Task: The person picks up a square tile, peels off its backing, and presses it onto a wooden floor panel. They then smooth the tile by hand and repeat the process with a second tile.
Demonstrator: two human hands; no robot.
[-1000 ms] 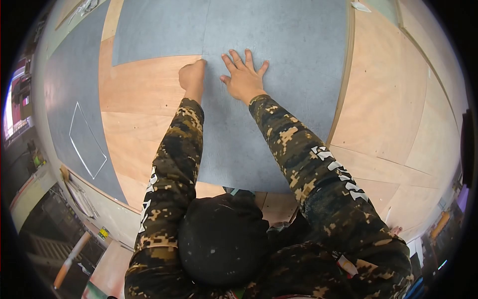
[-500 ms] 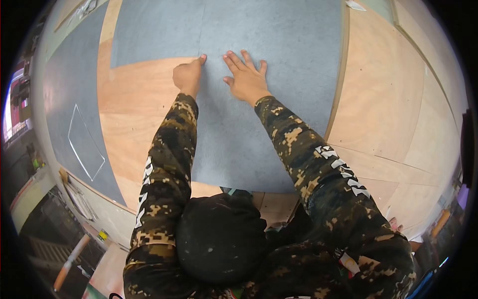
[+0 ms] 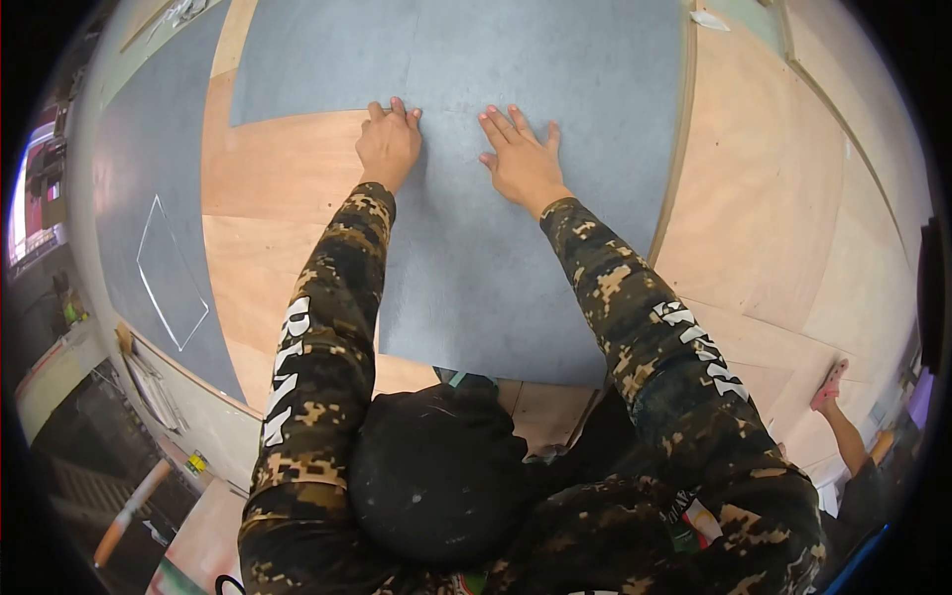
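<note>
- Grey sheet (image 3: 486, 288), smooth and faintly mottled, lies under both of the person's hands, its near edge close to the body.
- At its left side, the left hand (image 3: 389, 147) is bent, its fingertips down where sheet and bare wood meet; from where I stand, I can't tell whether it pinches anything.
- Farther right, the right hand (image 3: 526, 164) rests palm-down on the grey, fingers spread wide, grasping nothing.
- Just beyond the left fingertips, a second grey piece (image 3: 317, 55) adjoins the first along a thin seam.
- Below that piece, a bare wood panel (image 3: 288, 159) shows beside the left forearm.
- Camouflage sleeves with white lettering cover both arms.
- Along the right edge of the sheet runs a narrow tan strip (image 3: 680, 149), with pale plywood (image 3: 759, 169) past it.
- Well to the left, a grey panel (image 3: 164, 169) carries a white four-sided outline.
- Over at the far right, another person's bare limb (image 3: 846, 436) ends in something pink.
</note>
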